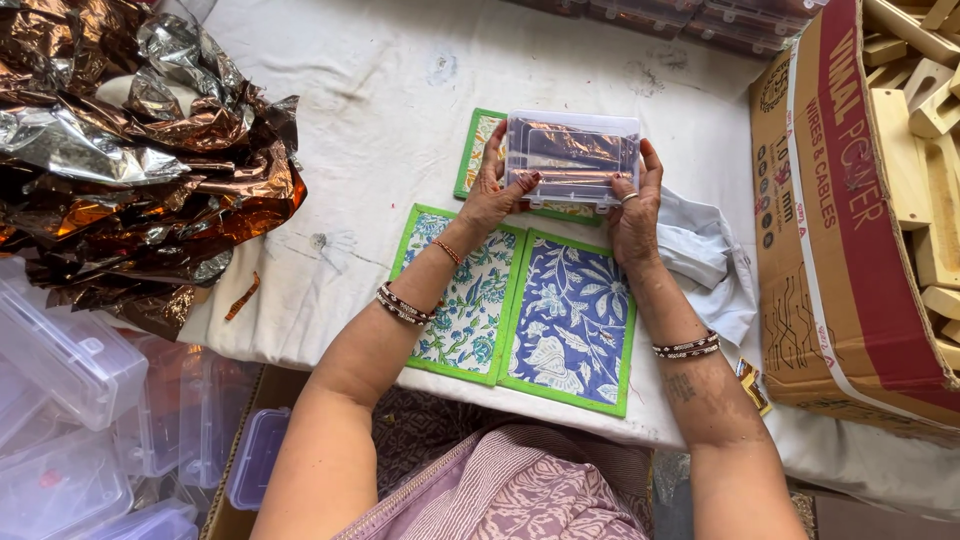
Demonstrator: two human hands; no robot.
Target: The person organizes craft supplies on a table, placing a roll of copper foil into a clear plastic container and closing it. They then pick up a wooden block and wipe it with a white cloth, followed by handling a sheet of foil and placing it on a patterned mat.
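Note:
Both my hands hold a clear plastic box [572,155] with shiny copper foil inside, just above the table. My left hand [493,190] grips its left end, my right hand [636,205] its right end. Under the box lies a green-edged floral cloth mat [478,150], mostly hidden. Nearer to me lie two more green-edged mats side by side: a white one with blue flowers [462,310] and a blue one with white flowers [570,325]. Bangles are on both wrists.
A heap of crumpled copper and silver foil [130,150] fills the left. Several clear plastic boxes [70,360] lie lower left. A cardboard carton [830,230] holding wooden pieces [925,150] stands right. A white cloth [710,260] lies beside my right hand. The table has a stained white cover [380,90].

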